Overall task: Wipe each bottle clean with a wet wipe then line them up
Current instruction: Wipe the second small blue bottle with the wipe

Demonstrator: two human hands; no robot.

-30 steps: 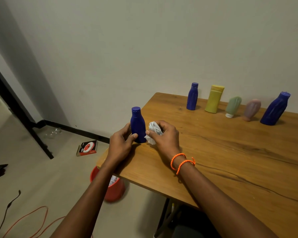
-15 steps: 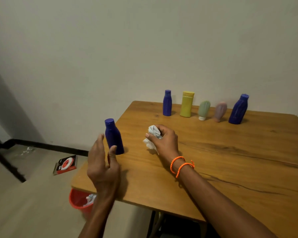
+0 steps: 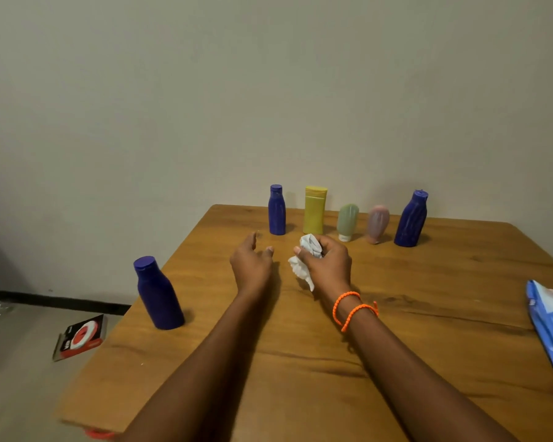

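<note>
R hand (image 3: 328, 266) grip tight round crumpled wet wipe (image 3: 307, 256), L hand (image 3: 251, 264) open, empty, near 5 bottles (image 3: 313, 210).

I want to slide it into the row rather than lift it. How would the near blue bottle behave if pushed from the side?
The near blue bottle stands upright, tall for its base, so a push near the cap would probably tip it; low down, it likely slides. It sits near the table edge, so toppling leftward could send it off. Smooth plastic, perhaps slippery if still damp.

Wooden bench (image 3: 396, 362) carrying five bottles (image 3: 315, 210) lined beyond the right hand (image 3: 328, 266), a sixth blue bottle (image 3: 158, 293) left, blue packet (image 3: 551, 330) right.
</note>
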